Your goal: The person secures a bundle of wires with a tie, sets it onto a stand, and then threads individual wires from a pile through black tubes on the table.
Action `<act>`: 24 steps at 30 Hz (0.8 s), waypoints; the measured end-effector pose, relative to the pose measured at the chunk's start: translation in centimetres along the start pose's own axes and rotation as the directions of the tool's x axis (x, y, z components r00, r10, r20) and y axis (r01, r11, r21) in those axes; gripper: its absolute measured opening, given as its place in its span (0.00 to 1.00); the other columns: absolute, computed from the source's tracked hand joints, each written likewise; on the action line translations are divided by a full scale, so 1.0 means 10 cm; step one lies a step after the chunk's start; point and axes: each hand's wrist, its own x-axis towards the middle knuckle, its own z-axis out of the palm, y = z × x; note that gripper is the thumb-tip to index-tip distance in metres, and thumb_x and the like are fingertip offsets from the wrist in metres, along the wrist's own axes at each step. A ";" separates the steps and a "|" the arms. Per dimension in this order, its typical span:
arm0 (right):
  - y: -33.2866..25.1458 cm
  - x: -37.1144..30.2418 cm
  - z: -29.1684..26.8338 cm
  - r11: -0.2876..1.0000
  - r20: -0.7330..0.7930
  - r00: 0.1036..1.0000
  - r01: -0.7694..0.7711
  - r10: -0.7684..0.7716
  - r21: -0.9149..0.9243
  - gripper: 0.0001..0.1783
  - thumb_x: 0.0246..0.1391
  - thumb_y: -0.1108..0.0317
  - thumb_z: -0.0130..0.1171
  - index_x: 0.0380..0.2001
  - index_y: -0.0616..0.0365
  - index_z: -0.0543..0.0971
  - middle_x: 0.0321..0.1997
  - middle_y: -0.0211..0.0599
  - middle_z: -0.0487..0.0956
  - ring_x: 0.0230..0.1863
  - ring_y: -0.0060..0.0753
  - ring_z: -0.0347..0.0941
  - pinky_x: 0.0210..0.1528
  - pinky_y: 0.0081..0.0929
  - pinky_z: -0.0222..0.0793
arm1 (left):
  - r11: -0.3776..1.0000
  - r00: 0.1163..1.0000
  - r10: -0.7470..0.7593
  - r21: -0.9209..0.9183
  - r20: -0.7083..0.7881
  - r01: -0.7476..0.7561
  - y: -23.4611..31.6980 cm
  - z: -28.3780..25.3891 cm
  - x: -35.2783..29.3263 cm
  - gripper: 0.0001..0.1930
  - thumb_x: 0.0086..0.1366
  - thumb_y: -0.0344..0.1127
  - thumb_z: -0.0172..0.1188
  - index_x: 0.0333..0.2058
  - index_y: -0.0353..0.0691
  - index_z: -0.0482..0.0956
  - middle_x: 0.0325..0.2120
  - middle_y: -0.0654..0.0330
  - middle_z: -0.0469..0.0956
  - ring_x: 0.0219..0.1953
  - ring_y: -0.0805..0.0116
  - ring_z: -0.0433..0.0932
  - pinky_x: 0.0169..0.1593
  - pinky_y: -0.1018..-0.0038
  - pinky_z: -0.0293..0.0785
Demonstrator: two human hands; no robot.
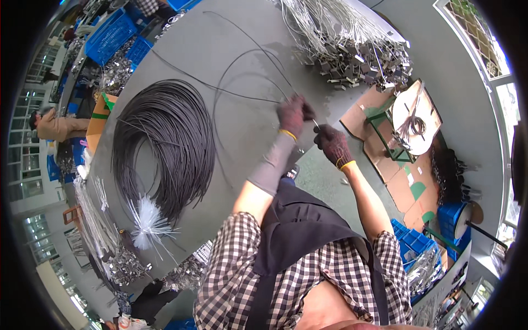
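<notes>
My left hand (292, 115), in a dark red and black work glove, is closed on a thin black cable (242, 95). The cable loops over the grey table to the left of that hand and runs out toward the far side. My right hand (333, 146), gloved alike, is held just right of and nearer than the left, past the table's edge. Between the two hands shows a short, thin, pale piece (315, 123), its near end at my right fingertips. Whether it is part of the cable is too small to tell.
A big coil of black cable (192, 126) lies on the table (242, 135) at left, with a bundle of thin clear-white tubes (147, 223) nearer me. Silvery cables with metal ends (360, 63) are heaped far right. Beyond stand a round-topped stand (421, 118), blue crates (113, 36) and a person (60, 126).
</notes>
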 end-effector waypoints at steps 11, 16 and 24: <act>0.09 -0.79 0.22 0.539 0.125 0.918 -0.326 0.376 0.777 0.13 0.61 0.72 0.53 0.44 0.69 0.78 0.28 0.34 0.78 0.29 0.24 0.75 0.34 0.22 0.72 | 0.972 0.956 -0.047 -0.232 -0.290 -0.023 0.63 -0.56 0.72 0.04 0.61 0.29 0.59 0.30 0.37 0.72 0.17 0.61 0.71 0.12 0.72 0.65 0.12 0.77 0.56; -0.37 -0.85 0.08 0.696 0.415 0.877 -0.454 0.241 0.557 0.12 0.59 0.69 0.54 0.39 0.68 0.80 0.24 0.34 0.78 0.25 0.23 0.73 0.30 0.22 0.72 | 0.989 0.964 -0.064 -0.148 -0.258 0.027 0.69 -0.77 0.79 0.04 0.61 0.29 0.59 0.30 0.37 0.74 0.18 0.60 0.73 0.13 0.73 0.67 0.13 0.78 0.56; -0.26 -0.16 0.13 0.837 0.085 0.944 -0.323 0.319 0.442 0.19 0.54 0.64 0.58 0.44 0.66 0.79 0.35 0.40 0.82 0.33 0.28 0.78 0.36 0.24 0.76 | 0.990 0.991 -0.122 0.069 -0.045 0.125 0.36 -0.81 0.42 0.10 0.65 0.32 0.56 0.42 0.36 0.77 0.31 0.56 0.81 0.27 0.64 0.79 0.29 0.73 0.75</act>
